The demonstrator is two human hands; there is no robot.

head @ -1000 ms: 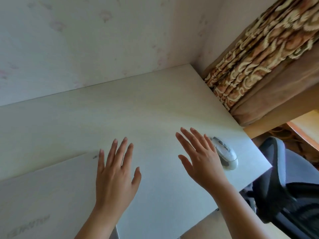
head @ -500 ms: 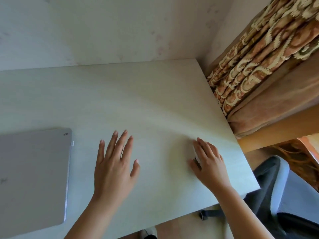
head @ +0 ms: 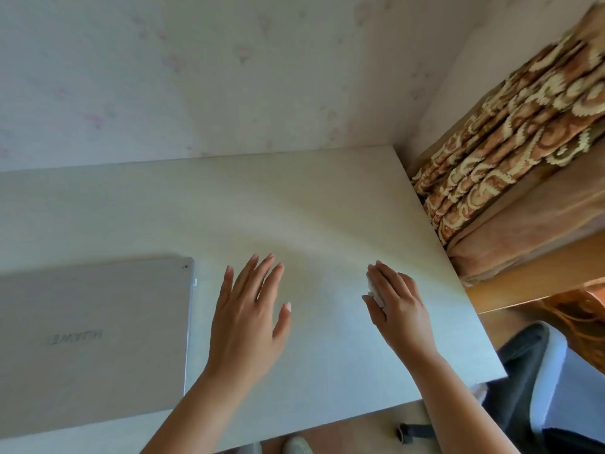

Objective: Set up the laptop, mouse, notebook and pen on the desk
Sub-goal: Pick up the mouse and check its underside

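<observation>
Now, line by line:

Desk: the pale desk (head: 294, 198) fills most of the view, with its back edge against the wall (head: 229, 77).

Laptop: the grey laptop (head: 91, 339) lies shut and flat at about 9 o'clock on the desk. Its lid has a name on it that reads upside down from here.

Left hand: the left hand (head: 247, 326) is near the middle of the desk, just to the right of the laptop and not touching it. The palm faces down. The fingers (head: 262, 276) are straight, spread a little and point to 12 o'clock. The thumb sticks out toward 3 o'clock. This hand holds nothing. I cannot tell if it lies on the desk or floats just above it.

Right hand: the right hand (head: 397, 306) is at about 3 o'clock on the desk, palm down. The arm comes up from 5 o'clock.

Mouse: the white mouse (head: 373, 288) sits under the right hand. Only its left edge peeks out. The fingers are close together and curved over the top of it, with the thumb on its left side.

Curtain: a brown curtain (head: 491, 165) with cream swirls hangs at 2 o'clock, past the desk's right edge.

Chair: a dark chair (head: 523, 371) is at 4 o'clock, below the desk corner.
</observation>
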